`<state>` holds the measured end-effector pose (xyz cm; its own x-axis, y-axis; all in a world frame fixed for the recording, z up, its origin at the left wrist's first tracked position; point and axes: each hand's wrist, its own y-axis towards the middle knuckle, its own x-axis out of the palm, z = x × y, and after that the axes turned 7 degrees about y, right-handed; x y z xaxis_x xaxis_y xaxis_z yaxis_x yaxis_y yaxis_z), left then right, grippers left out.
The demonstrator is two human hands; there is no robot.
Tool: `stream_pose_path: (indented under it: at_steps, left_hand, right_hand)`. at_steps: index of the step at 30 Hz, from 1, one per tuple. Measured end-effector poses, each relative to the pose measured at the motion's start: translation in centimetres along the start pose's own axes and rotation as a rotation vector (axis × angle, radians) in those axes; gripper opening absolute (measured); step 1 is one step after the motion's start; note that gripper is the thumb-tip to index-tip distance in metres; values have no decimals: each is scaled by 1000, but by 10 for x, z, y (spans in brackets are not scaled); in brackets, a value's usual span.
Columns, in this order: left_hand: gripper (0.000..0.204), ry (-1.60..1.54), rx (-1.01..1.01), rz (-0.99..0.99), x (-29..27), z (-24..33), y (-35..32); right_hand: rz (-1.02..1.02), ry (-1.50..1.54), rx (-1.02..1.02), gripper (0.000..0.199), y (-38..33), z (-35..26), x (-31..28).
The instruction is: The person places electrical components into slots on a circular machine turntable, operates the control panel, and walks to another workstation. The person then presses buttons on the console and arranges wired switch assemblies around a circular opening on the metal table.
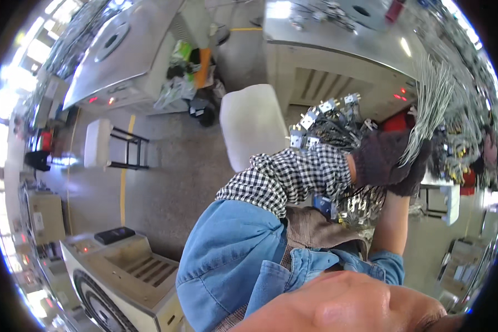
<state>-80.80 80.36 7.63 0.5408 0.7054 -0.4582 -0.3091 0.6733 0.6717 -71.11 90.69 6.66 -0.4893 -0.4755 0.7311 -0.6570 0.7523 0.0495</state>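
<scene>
A bundle of thin grey-white wires (430, 99) fans out upward at the right, its lower ends lying between my two dark-gloved hands. My left hand (377, 157), reaching across in a black-and-white checked sleeve, closes on the bundle from the left. Against the bundle's lower end, my right hand (416, 172) is also closed; its fingers are partly hidden. Just below and left of the gloves lies a pile of dark cables with white plugs (332, 124). More metal-ended cables (365, 205) show under my wrists.
A metal-topped machine (337, 50) stands ahead, with loose parts on top. Another machine (122, 44) is at the far left. A white chair seat (252, 124) and a white stool (98, 144) stand on the floor. A dark phone-like object (114, 235) rests on a beige machine (144, 276).
</scene>
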Motion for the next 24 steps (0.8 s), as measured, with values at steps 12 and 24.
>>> stream_pose_path:
  at_steps: [12,24]
  left_hand:
    - [58,404,-115,206,-373,-69,-178]
    - [52,923,63,577,-753,-209,-161]
  right_hand:
    - [-657,279,546,56,-78,278,287]
    - [-1092,613,815,53,21,549,653]
